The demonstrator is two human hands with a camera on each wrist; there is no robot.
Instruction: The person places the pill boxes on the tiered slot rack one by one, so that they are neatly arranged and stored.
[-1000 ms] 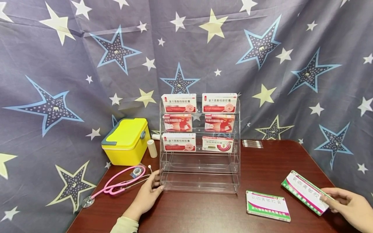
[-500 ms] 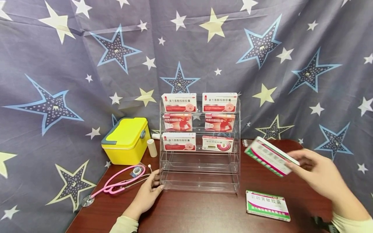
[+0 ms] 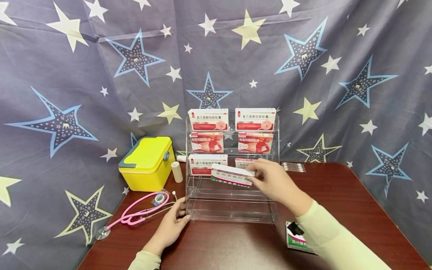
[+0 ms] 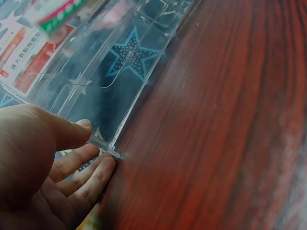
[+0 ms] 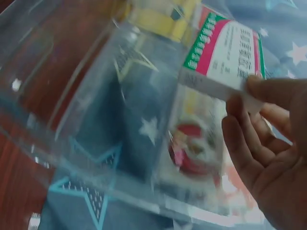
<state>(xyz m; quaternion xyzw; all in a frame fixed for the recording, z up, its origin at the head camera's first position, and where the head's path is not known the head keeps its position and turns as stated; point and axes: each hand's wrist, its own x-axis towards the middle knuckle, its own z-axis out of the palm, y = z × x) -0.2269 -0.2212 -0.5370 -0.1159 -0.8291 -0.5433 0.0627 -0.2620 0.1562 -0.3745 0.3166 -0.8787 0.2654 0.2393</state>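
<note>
A clear acrylic display rack (image 3: pixel 231 215) stands on the table, with white-and-red and red medicine boxes on its upper three tiers. My left hand (image 3: pixel 170 227) holds the rack's lower left corner, thumb on one side of the edge and fingers on the other in the left wrist view. Between thumb and fingers, my right hand (image 3: pixel 275 182) pinches one end of a green, white and magenta medicine box (image 3: pixel 232 176). That box is tilted in front of the third and fourth tiers. Behind the right hand, a white-and-red capsule box (image 3: pixel 243 162) is partly hidden.
A second green-and-white medicine box (image 3: pixel 297 240) lies on the table, partly covered by the right sleeve. Left of the rack are a yellow lidded case (image 3: pixel 145 165), a white roll (image 3: pixel 176 172) and a pink stethoscope (image 3: pixel 125 216). Thin clear-packed items (image 3: pixel 293 167) lie behind right.
My right hand has lifted the green-and-white medicine box from the table's right side and carried it left to the front of the rack. The left hand has stayed at the rack's corner.
</note>
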